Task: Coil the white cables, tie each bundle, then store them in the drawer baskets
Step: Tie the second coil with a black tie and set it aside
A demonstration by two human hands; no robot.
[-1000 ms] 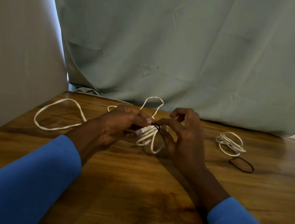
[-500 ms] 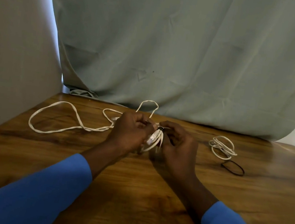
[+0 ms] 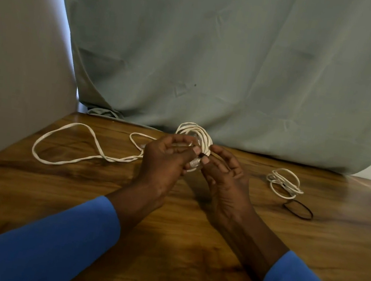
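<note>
A white cable coil (image 3: pixel 200 135) stands upright between my hands above the wooden table (image 3: pixel 188 248). My left hand (image 3: pixel 165 161) grips the coil's left side, its thumb on the bundle by the white plug. My right hand (image 3: pixel 225 172) pinches a thin black tie at the coil's lower right. A second white cable (image 3: pixel 78 146) lies uncoiled in long loops on the left of the table. A third white cable (image 3: pixel 284 183) lies coiled at the right, with a loose black band (image 3: pixel 298 210) just in front of it.
A grey-green cloth (image 3: pixel 238 64) hangs behind the table's far edge. A pale wall panel (image 3: pixel 17 57) runs along the left side. No drawer or basket is in view.
The coil has swung up from hanging below my hands to standing upright above them. Both hands have stayed together at the tie.
</note>
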